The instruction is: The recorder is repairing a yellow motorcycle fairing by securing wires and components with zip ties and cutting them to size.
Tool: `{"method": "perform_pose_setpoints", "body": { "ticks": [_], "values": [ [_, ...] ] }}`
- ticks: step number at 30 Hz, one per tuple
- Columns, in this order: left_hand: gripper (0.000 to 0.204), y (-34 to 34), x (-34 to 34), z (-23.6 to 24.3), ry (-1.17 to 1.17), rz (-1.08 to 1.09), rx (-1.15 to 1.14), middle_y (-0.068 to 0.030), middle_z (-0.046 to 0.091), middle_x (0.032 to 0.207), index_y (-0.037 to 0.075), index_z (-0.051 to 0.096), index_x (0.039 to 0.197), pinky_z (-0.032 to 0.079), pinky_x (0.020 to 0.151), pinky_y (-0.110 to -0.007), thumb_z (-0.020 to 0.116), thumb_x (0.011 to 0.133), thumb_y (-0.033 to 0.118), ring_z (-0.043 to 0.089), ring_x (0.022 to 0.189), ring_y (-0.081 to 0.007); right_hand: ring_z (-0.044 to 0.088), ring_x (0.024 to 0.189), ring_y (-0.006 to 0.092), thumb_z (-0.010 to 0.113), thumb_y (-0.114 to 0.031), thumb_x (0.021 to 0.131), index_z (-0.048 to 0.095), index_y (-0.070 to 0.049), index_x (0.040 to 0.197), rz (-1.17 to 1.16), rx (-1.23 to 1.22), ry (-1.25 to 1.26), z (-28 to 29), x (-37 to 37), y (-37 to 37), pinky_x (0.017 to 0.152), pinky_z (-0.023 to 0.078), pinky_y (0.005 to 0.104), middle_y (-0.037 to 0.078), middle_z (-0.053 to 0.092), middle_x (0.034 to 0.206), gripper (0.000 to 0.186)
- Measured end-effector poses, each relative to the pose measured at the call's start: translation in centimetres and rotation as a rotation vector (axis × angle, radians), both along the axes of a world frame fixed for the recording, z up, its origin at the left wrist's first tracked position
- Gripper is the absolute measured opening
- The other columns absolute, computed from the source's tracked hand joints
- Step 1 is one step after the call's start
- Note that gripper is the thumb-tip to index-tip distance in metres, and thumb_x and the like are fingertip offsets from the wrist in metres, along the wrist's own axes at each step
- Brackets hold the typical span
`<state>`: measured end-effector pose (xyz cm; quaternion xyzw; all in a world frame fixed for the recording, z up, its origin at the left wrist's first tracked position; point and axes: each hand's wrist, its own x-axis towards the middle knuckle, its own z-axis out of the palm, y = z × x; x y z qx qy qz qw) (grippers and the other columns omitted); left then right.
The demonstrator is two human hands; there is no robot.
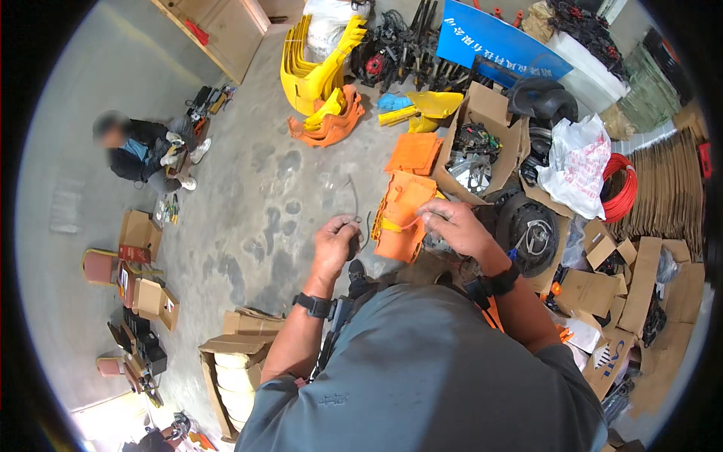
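My left hand (338, 239) is closed around a thin dark cable (356, 197), whose free end curves upward over the floor. Another dark bend of cable shows beside its fingers. To the right, my right hand (456, 228) pinches a thin reddish strand (407, 225) in front of the orange plastic panels (410, 194). Whether the strand and the dark cable are one piece, I cannot tell. A yellow strip (390, 225) lies across the orange panels, just left of my right fingertips. Farther back lies a flat orange panel (413, 153).
An open cardboard box (493, 105) of wiring stands right of the panels, near a black wheel (526, 233). Stacked yellow fairings (297, 79) lie at the back. A person (147, 151) sits at the left wall. A carton (215, 345) of cream rolls stands at my lower left.
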<state>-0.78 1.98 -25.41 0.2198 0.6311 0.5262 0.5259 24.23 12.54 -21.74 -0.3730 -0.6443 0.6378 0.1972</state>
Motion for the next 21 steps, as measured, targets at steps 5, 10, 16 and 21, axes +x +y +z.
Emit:
{"method": "perform_pose_setpoints", "body": {
  "ticks": [5,10,16,21],
  "values": [
    [0.011,-0.5,1.2,1.4,0.094,-0.156,0.052,-0.0021,0.062,0.072,0.004,0.062,0.097,0.039,0.043,-0.022,0.057,0.089,0.01,0.055,0.053,-0.009,0.062,0.072,0.0149,0.058,-0.019,0.093,0.066,-0.001,0.104,0.149,0.095,-0.041,-1.5,-2.6,-1.3,0.069,0.05,0.0292,0.007,0.066,0.08,0.022],
    [0.015,-2.2,1.0,1.1,0.192,-0.289,0.037,0.003,0.058,0.068,0.002,0.065,0.083,0.04,0.048,-0.022,0.073,0.085,0.015,0.049,0.056,-0.0037,0.064,0.072,0.0338,0.062,-0.019,0.087,0.064,-0.004,0.091,0.369,0.471,-0.118,-1.6,-6.0,-2.8,0.064,0.049,0.0423,0.017,0.063,0.078,0.015],
    [0.015,-4.1,-5.1,-0.6,0.144,-0.338,0.037,0.0035,0.059,0.068,0.0,0.066,0.085,0.041,0.053,-0.022,0.071,0.086,0.015,0.051,0.06,-0.0043,0.06,0.066,0.0384,0.063,-0.027,0.087,0.056,-0.007,0.075,0.439,0.77,-0.15,-3.6,-12.5,-4.2,0.057,0.044,0.0469,0.015,0.058,0.066,0.024],
    [0.012,-5.5,-13.8,-1.5,0.075,-0.373,0.001,0.0032,0.061,0.072,0.001,0.067,0.086,0.042,0.055,-0.023,0.07,0.086,0.013,0.052,0.062,-0.0046,0.06,0.066,0.0392,0.06,-0.032,0.088,0.057,-0.008,0.076,0.529,0.686,-0.366,-3.2,-21.6,-5.4,0.058,0.044,0.0492,0.016,0.059,0.068,0.027]
  ]
}}
